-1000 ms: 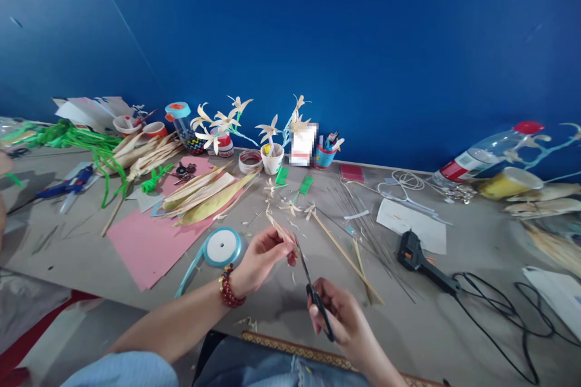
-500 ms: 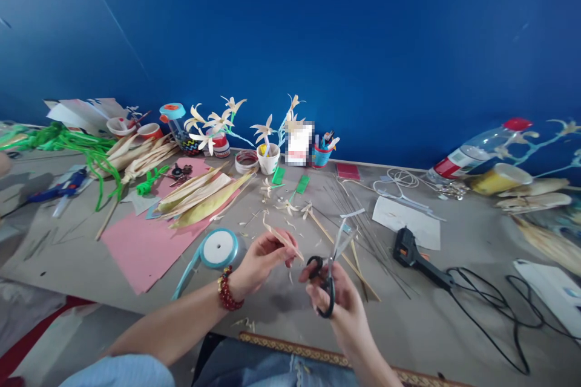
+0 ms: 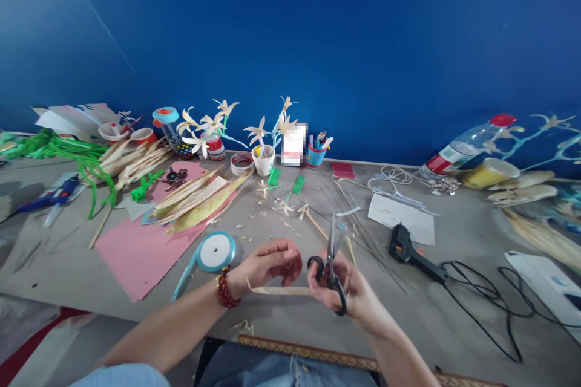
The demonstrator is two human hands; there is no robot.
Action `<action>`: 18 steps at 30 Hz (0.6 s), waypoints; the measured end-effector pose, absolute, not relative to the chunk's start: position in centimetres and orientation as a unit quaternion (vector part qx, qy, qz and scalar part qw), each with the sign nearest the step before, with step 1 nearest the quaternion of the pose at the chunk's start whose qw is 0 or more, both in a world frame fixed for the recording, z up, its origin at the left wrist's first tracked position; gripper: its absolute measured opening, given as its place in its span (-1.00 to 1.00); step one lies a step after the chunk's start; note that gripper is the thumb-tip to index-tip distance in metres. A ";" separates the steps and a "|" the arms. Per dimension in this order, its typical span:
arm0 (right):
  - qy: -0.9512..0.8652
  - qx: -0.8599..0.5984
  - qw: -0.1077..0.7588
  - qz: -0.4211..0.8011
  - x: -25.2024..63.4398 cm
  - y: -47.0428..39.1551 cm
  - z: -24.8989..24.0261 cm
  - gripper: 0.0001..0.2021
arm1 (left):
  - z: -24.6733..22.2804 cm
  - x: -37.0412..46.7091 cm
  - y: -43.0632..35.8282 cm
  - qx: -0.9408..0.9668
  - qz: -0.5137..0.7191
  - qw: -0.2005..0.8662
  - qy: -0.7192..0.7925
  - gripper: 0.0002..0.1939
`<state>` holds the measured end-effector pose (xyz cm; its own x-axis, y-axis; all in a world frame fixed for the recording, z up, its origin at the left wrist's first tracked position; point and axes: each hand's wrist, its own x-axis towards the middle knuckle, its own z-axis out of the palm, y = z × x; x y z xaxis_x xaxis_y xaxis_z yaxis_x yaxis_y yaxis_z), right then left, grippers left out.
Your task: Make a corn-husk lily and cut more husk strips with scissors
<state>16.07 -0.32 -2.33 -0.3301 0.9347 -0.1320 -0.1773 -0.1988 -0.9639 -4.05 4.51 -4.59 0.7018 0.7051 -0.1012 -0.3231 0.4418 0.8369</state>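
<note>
Black-handled scissors [image 3: 333, 266] point upward in my right hand [image 3: 345, 290], their blades slightly apart. A pale narrow husk strip [image 3: 284, 291] runs from the fingers of my right hand leftward, passing just below my left hand [image 3: 272, 261]. The fingers of my left hand are curled, and nothing can be made out between them. Small pale scraps [image 3: 258, 214] lie beyond my hands, near some little husk flowers [image 3: 285, 208].
A ribbon roll [image 3: 216, 251] and pink paper [image 3: 145, 248] with husks [image 3: 195, 199] are at the left. To the right are a glue gun [image 3: 415, 254] with its cord, thin wires [image 3: 367, 236] and a bottle [image 3: 467, 148]. Cups with husk flowers stand at the back.
The husk strip has gone from my left hand to my right hand and now hangs lower, lying sideways. My left hand has let go of it. The scissor blades are closer together.
</note>
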 end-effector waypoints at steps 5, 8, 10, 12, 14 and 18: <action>-0.516 -0.410 0.360 0.660 16.8 0.7 -1.7 -0.73 | -4.0 -4.5 4.7 0.539 0.194 0.784 0.238 -0.61; -0.519 -0.418 0.385 0.639 16.3 1.2 -1.8 -0.73 | -3.9 -4.5 4.6 0.552 0.176 0.780 0.238 -0.62; -0.497 -0.444 0.432 0.607 15.8 1.0 -2.1 -0.70 | -4.1 -4.4 4.5 0.538 0.185 0.787 0.239 -0.63; -0.461 -0.477 0.467 0.584 15.3 0.2 -2.8 -0.66 | -4.2 -4.1 4.3 0.514 0.214 0.792 0.251 -0.64; -0.443 -0.493 0.463 0.589 14.9 -1.1 -3.7 -0.64 | -4.2 -3.9 4.0 0.495 0.266 0.782 0.268 -0.66; -0.488 -0.465 0.412 0.613 14.0 -3.8 -5.4 -0.59 | -3.4 -3.6 3.6 0.499 0.364 0.733 0.286 -0.70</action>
<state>14.03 -3.78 -5.35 -0.2286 0.9589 -0.1682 -0.0513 -0.1844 -0.9815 -3.62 3.62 -3.44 0.5719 0.8184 -0.0557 -0.2487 0.2377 0.9390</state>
